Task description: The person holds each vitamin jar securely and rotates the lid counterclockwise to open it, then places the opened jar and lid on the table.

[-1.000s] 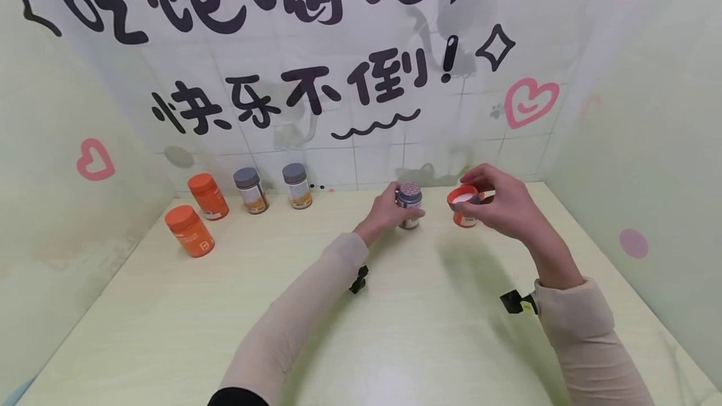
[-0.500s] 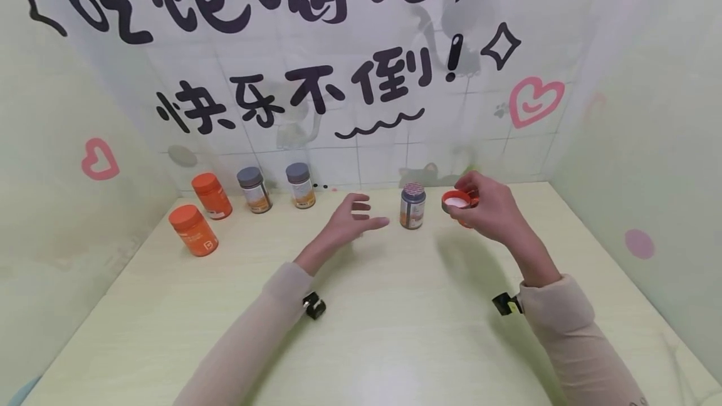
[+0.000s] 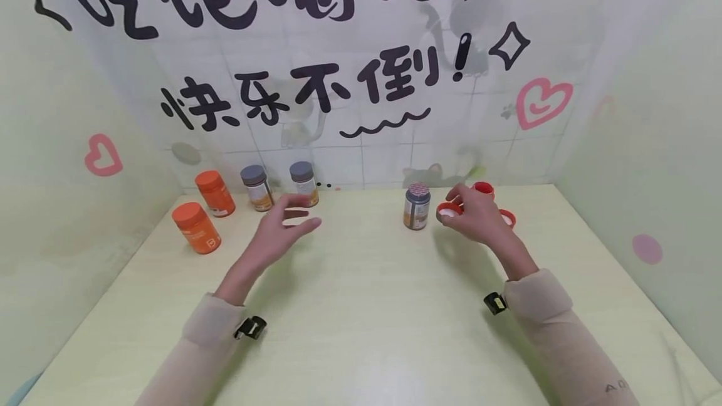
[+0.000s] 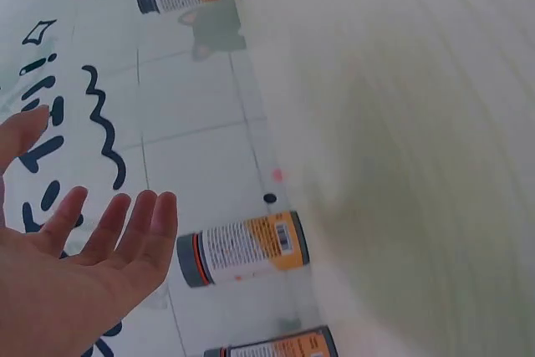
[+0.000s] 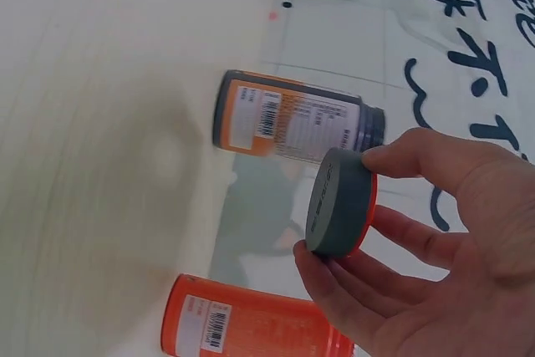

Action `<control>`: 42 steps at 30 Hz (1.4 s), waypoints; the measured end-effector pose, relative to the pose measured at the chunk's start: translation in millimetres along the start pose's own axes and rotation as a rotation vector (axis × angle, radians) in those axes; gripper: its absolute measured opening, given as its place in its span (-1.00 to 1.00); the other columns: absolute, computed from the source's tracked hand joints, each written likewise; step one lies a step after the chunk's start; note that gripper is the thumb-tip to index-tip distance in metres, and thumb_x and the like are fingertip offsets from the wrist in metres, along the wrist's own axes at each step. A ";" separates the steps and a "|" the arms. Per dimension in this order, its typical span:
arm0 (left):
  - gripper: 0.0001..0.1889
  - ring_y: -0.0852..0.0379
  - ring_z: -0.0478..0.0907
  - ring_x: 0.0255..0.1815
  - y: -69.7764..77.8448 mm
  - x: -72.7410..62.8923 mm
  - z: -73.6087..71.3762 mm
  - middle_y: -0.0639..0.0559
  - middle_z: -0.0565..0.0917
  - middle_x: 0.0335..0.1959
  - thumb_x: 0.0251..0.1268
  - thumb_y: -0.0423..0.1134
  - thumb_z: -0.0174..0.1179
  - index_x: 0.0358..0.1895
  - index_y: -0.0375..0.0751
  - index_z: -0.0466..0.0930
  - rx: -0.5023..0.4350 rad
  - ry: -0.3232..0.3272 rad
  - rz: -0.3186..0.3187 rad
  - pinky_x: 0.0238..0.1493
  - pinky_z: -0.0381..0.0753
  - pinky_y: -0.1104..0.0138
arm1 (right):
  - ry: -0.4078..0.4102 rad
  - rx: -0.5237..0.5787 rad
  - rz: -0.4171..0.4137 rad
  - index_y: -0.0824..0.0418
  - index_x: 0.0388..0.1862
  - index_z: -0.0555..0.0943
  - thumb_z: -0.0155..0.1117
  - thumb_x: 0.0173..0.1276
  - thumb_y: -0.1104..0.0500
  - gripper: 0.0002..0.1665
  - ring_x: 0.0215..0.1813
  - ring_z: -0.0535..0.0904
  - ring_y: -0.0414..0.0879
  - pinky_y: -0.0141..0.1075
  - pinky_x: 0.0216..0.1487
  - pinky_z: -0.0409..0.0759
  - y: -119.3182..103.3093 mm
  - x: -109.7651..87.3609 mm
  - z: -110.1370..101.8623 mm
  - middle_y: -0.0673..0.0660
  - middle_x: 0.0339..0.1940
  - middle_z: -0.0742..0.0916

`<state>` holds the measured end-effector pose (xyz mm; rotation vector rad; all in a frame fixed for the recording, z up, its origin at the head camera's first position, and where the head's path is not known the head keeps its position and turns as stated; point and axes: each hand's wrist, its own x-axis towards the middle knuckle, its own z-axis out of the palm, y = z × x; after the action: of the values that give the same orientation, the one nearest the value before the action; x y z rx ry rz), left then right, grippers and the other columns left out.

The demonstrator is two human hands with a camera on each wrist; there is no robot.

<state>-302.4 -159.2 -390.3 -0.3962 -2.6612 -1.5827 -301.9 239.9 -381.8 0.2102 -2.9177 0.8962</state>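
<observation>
Right grip (image 3: 476,215) pinches the gray cap (image 5: 337,204) while the left grip (image 3: 274,232), spread, has moved farther left.

"How is the bare left grip (image 3: 274,234)?"
"Relaxed, its fingers (image 4: 156,240) gently bent and thumb (image 4: 21,133) apart, beige-sleeved left forearm (image 3: 194,343) reaching forward."
"And the bare right grip (image 3: 481,221)?"
"Thumb and fingers curled in a pinch, beige-sleeved right forearm (image 3: 555,327) angled inward."

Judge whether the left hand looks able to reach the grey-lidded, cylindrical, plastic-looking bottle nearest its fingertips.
Probably yes: the left hand holds nothing, the bottle is close by, and neither the head nor left wrist view shows anything between them.
</observation>
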 end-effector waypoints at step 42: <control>0.00 -0.14 0.12 0.59 -86.8 -19.0 -137.5 -0.16 -0.02 0.70 0.29 -0.42 0.20 0.69 -0.06 -0.21 -0.203 0.443 -0.489 0.65 0.13 -0.03 | -0.199 -0.159 0.172 0.41 0.27 0.41 0.25 0.46 0.14 -0.48 -0.03 0.57 0.17 -0.04 0.11 0.67 8.0 43.7 42.6 0.38 0.02 0.66</control>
<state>-319.0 -321.7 -401.2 0.5869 -2.3603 -1.7903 -347.9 217.9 -416.2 0.0400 -3.2143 0.6933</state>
